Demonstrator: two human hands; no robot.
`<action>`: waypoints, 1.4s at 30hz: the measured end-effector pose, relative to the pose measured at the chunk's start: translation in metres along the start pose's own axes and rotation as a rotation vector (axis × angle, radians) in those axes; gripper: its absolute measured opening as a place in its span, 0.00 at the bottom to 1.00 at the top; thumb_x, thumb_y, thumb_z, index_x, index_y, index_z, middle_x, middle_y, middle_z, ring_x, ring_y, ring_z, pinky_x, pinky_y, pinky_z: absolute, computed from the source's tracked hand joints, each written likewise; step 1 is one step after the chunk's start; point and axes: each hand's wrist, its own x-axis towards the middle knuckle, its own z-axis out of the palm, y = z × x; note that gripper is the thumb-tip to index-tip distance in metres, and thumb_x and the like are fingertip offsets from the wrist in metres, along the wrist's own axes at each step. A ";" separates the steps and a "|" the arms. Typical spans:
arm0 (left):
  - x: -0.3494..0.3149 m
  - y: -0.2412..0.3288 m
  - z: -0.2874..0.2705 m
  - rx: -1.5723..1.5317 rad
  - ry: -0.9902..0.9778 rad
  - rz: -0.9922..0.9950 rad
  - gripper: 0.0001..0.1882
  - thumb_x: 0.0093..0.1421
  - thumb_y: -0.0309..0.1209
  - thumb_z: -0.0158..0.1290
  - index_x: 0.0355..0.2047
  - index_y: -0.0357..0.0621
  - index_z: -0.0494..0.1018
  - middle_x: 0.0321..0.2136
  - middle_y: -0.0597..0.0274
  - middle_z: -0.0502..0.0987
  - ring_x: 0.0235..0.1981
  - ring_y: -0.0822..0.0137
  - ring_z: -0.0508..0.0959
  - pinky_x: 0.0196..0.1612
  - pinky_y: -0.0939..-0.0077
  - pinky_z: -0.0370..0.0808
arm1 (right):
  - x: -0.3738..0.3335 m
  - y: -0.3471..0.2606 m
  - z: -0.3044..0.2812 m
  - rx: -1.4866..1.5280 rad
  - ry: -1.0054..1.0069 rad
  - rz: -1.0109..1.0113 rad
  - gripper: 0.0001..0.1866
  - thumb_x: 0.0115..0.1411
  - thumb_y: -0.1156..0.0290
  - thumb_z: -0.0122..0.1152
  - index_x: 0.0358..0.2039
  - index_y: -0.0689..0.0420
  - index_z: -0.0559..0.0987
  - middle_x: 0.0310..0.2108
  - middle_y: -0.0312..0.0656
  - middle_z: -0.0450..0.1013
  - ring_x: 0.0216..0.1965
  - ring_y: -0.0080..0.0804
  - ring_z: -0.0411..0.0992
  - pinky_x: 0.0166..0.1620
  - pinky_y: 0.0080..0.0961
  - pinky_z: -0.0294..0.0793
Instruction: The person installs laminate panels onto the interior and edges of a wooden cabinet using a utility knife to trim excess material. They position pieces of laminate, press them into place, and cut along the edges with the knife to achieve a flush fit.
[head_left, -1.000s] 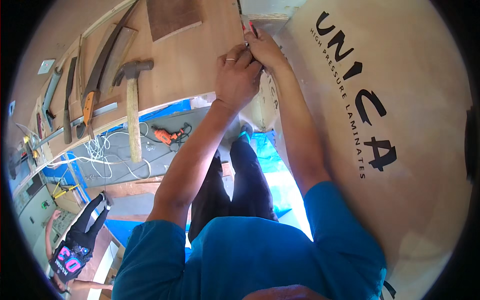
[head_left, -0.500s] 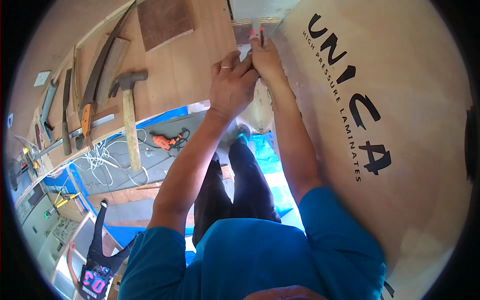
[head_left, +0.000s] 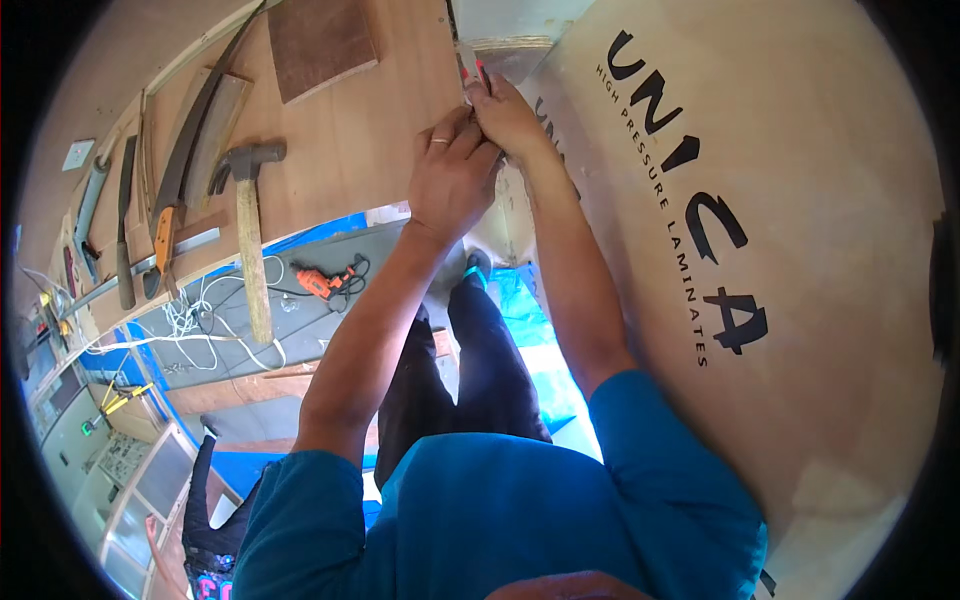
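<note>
At the right end of the wooden workbench, my right hand (head_left: 510, 118) is closed round a slim red-and-black tool (head_left: 484, 75). A flat pale piece shows beyond its red parts, but the tool's exact kind is too small to tell. My left hand (head_left: 455, 178), wearing a ring, is just left of it. Its fingers are bent and pressed together against the right hand; whatever they grip is hidden. Both hands work beside the bench edge, next to a large upright laminate sheet (head_left: 800, 250) with black lettering.
Left on the wooden bench (head_left: 400, 60) lie a hammer (head_left: 247, 200), a handsaw (head_left: 190, 140), a file (head_left: 125, 220) and a brown board (head_left: 320, 50). Below are an orange power tool (head_left: 322, 282), white cables (head_left: 190, 315) and blue sheeting (head_left: 520, 310). Another person (head_left: 215, 530) is at lower left.
Both hands and the red-and-black tool have shifted left, closer to the bench edge. The view has moved slightly, and the other person sits lower in the picture.
</note>
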 end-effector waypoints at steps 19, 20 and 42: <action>-0.002 0.000 -0.003 -0.037 -0.035 -0.017 0.14 0.47 0.29 0.64 0.36 0.52 0.81 0.47 0.66 0.79 0.57 0.53 0.72 0.53 0.54 0.67 | 0.004 -0.005 -0.003 0.023 -0.040 -0.020 0.22 0.70 0.56 0.53 0.46 0.66 0.73 0.29 0.48 0.75 0.28 0.35 0.75 0.33 0.34 0.75; -0.003 0.000 -0.003 -0.054 -0.017 -0.039 0.13 0.47 0.29 0.64 0.36 0.52 0.80 0.47 0.66 0.78 0.57 0.53 0.72 0.53 0.54 0.67 | 0.004 -0.004 -0.005 0.036 -0.117 0.013 0.22 0.70 0.55 0.53 0.47 0.65 0.74 0.31 0.48 0.75 0.28 0.34 0.75 0.32 0.33 0.75; -0.065 -0.186 -0.208 -0.427 0.629 -0.590 0.11 0.53 0.20 0.64 0.36 0.39 0.75 0.47 0.54 0.78 0.46 0.64 0.79 0.50 0.73 0.75 | -0.002 -0.127 0.146 -0.125 -0.075 -0.483 0.15 0.64 0.65 0.64 0.46 0.61 0.81 0.46 0.53 0.79 0.47 0.43 0.79 0.51 0.35 0.77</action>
